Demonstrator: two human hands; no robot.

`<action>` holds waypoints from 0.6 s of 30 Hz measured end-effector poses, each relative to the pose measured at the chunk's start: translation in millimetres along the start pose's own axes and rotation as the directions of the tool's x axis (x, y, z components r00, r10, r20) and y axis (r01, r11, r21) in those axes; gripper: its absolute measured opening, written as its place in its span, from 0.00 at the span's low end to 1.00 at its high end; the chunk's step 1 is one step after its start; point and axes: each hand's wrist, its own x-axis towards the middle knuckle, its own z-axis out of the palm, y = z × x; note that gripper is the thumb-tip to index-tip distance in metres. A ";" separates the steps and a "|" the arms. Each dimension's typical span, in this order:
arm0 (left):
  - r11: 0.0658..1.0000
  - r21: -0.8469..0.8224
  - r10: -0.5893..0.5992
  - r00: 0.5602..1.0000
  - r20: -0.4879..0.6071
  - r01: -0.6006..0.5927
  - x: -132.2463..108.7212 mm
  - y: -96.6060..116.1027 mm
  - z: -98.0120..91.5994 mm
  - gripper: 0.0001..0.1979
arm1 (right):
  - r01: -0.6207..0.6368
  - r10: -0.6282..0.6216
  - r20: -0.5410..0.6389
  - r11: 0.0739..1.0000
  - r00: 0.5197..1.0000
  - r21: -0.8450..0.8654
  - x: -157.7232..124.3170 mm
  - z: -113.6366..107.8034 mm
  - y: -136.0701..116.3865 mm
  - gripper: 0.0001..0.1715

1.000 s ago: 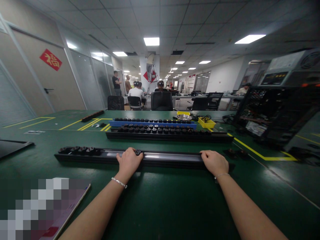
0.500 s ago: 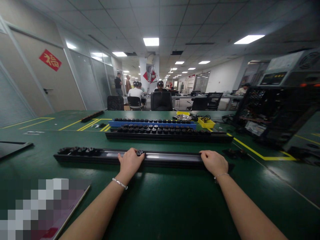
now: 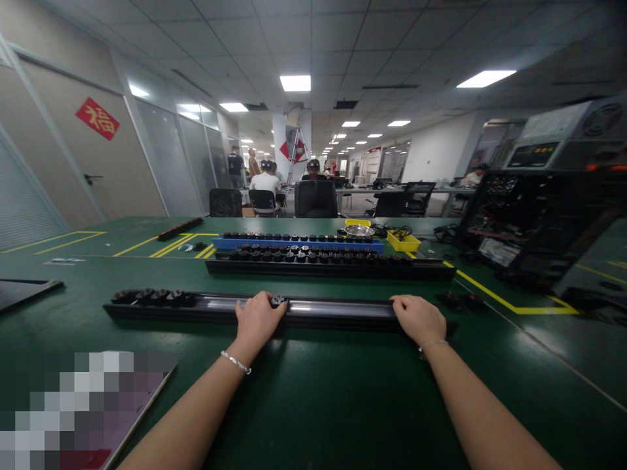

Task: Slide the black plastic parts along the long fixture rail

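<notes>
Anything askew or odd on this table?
Mildly: the dark strip at the far left lies at an angle to the rails. Two small dark parts sit loose beside the right hand. No visible spill.

Left hand [image 3: 258, 318] on a small part [image 3: 279, 301] in a black rail [image 3: 337, 316], right hand [image 3: 419, 318] near the rail's right end

Door [image 3: 117, 171], beige, with red diamond sign [image 3: 97, 118], upper left. Panelled ceiling [image 3: 372, 39], rectangular lights [image 3: 295, 83] lit, top. Black office chair [image 3: 315, 199], centre; white wall [image 3: 441, 147], right.
</notes>
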 end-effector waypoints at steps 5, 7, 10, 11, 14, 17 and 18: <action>1.000 0.016 0.008 1.000 -0.003 -0.008 -0.8 1.2 -0.1 0.21 | 0.003 -0.003 -0.007 1.000 1.000 -0.010 0.2 1.1 0.1 0.25; 1.000 0.026 0.007 1.000 -0.005 -0.007 -1.3 2.0 -0.6 0.21 | 0.000 -0.001 -0.017 1.000 1.000 -0.011 0.2 1.5 0.3 0.24; 1.000 0.025 0.014 1.000 -0.007 -0.014 -2.1 3.3 -0.8 0.21 | 0.000 0.000 -0.014 1.000 1.000 -0.007 0.3 1.5 0.4 0.24; 1.000 0.021 0.017 1.000 -0.005 -0.017 -2.3 3.7 -0.7 0.21 | -0.001 0.001 -0.008 1.000 1.000 -0.006 0.4 1.3 0.4 0.24; 1.000 0.009 0.025 1.000 0.005 -0.025 -3.0 5.2 -0.1 0.20 | -0.002 0.003 0.010 1.000 1.000 -0.006 0.3 0.5 0.1 0.25; 0.999 -0.001 0.037 0.999 0.010 -0.037 -3.9 7.0 0.7 0.19 | -0.012 0.012 0.019 1.000 1.000 0.000 0.0 -0.4 -0.3 0.26; 0.999 -0.003 0.039 0.999 0.013 -0.039 -4.2 7.6 0.8 0.19 | -0.015 0.015 0.022 1.000 1.000 0.004 -0.2 -0.6 -0.4 0.26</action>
